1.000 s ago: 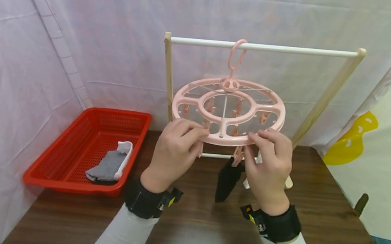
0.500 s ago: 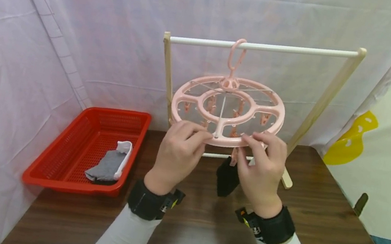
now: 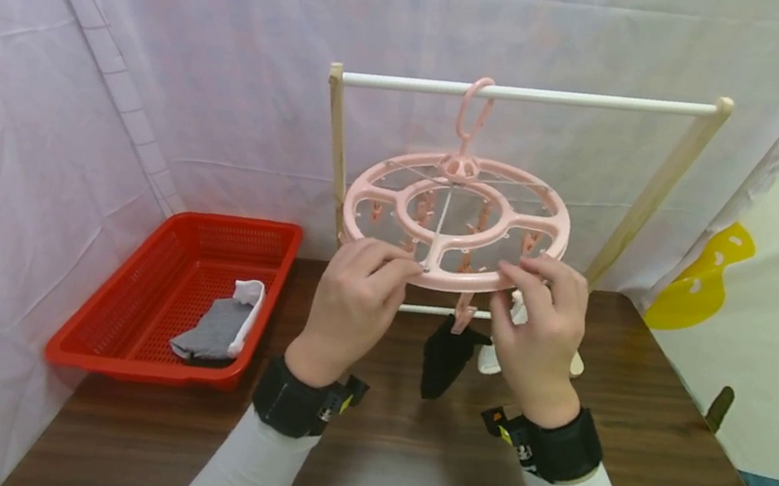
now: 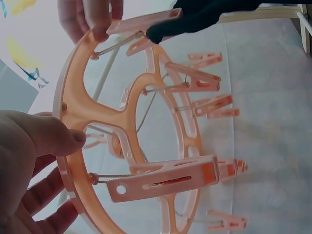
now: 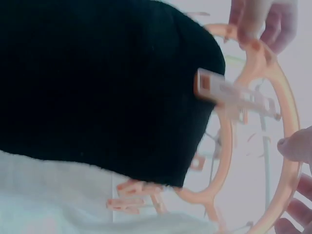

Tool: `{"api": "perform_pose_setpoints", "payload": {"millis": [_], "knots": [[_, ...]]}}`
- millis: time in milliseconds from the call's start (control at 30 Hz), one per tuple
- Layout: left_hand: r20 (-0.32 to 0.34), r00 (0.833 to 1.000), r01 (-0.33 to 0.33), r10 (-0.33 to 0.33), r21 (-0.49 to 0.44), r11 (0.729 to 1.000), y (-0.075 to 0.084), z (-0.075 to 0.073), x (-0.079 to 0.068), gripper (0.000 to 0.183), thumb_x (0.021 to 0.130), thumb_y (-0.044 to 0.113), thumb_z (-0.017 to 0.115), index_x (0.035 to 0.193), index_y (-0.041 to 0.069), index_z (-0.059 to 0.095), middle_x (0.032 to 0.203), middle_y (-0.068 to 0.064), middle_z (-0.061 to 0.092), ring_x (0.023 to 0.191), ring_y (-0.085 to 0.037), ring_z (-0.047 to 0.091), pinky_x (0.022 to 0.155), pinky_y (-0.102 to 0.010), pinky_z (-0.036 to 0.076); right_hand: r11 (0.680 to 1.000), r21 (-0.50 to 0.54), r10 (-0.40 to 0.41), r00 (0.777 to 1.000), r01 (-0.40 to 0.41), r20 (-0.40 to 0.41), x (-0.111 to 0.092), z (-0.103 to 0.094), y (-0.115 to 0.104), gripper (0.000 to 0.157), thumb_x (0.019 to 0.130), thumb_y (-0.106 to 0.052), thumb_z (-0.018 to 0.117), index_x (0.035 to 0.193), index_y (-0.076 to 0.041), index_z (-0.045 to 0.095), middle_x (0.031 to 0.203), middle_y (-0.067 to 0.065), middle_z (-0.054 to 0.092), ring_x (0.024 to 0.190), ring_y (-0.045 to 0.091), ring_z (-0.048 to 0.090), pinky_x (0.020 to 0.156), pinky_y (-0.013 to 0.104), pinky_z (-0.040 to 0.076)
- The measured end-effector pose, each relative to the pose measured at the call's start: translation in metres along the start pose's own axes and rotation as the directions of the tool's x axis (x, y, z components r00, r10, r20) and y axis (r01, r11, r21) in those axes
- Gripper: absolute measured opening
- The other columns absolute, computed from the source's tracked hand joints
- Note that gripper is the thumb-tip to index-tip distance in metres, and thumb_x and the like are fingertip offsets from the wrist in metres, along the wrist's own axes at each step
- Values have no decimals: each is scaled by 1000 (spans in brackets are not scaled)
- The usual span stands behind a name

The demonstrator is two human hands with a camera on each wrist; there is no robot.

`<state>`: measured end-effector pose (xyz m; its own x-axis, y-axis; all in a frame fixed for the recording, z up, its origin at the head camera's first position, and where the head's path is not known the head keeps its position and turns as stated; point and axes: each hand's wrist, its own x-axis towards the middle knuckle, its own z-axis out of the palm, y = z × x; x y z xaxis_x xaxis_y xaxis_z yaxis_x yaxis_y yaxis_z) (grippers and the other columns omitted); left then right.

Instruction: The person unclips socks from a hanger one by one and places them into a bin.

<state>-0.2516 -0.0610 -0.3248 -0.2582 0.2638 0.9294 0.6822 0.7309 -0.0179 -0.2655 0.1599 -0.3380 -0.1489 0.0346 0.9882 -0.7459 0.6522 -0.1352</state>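
A round pink clip hanger [image 3: 463, 282] hangs by its hook from a white rod. My left hand [image 3: 353, 305] pinches its front rim beside a spoke, thumb on one face and fingers behind, as the left wrist view shows. Farther right along the same rim, my right hand [image 3: 542, 333] holds it between thumb and fingers. Between the hands, a pink peg [image 3: 463, 315] clips a black sock [image 3: 444, 365], which fills much of the right wrist view. A white cloth piece [image 3: 490, 361] hangs partly hidden behind the right hand. Other pegs, such as one bare peg [image 4: 163, 183], dangle around the ring.
The wooden stand [image 3: 657, 191] carries the white rod [image 3: 592, 99] across the back of the brown table [image 3: 660, 452]. At left, a red basket [image 3: 114, 364] contains a grey cloth piece [image 3: 213, 330] and a white one [image 3: 248, 314]. White sheeting [image 3: 232, 85] surrounds the table's back and left.
The hanger has turned slightly, its front spoke and the black sock shifting left. My right hand went left with the rim, then came back right along it. My left hand moved slightly right.
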Motion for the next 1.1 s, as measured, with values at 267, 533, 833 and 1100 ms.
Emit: {"api": "perform_pose_setpoints", "payload": {"millis": [267, 533, 833, 1100], "knots": [[-32, 999, 32, -33, -43, 999, -11, -5, -1, 24, 81, -4, 59, 93, 11, 74, 95, -3, 70, 93, -22, 63, 84, -38, 50, 999, 29, 24, 1000, -24, 4, 3, -6, 12, 19, 76, -3, 71, 95, -4, 75, 103, 21, 66, 100, 41, 56, 89, 47, 41], [-21, 998, 59, -61, -76, 995, -20, -6, -3, 25, 83, -5, 57, 94, 9, 74, 96, -6, 70, 95, -25, 61, 86, -35, 50, 999, 45, 22, 1000, -22, -5, 3, -5, 11, 18, 76, 0, 71, 94, -2, 75, 102, 23, 66, 100, 42, 56, 89, 45, 42], [-42, 993, 102, -106, -90, 991, -32, -8, -4, 21, 83, -5, 58, 92, 8, 73, 93, -8, 69, 98, -25, 62, 92, -34, 49, 999, 44, 16, 1000, -16, -1, 3, -6, 13, 15, 80, -3, 70, 94, -3, 76, 100, 21, 66, 101, 40, 57, 92, 43, 42], [-17, 994, 110, -111, -73, 991, -34, -13, -4, 16, 84, 0, 62, 94, 8, 72, 96, -10, 69, 99, -26, 61, 91, -35, 50, 999, 32, 2, 1000, -2, -5, 1, -4, 13, 14, 84, -9, 69, 95, -6, 77, 100, 18, 66, 102, 38, 58, 92, 44, 43]]}}
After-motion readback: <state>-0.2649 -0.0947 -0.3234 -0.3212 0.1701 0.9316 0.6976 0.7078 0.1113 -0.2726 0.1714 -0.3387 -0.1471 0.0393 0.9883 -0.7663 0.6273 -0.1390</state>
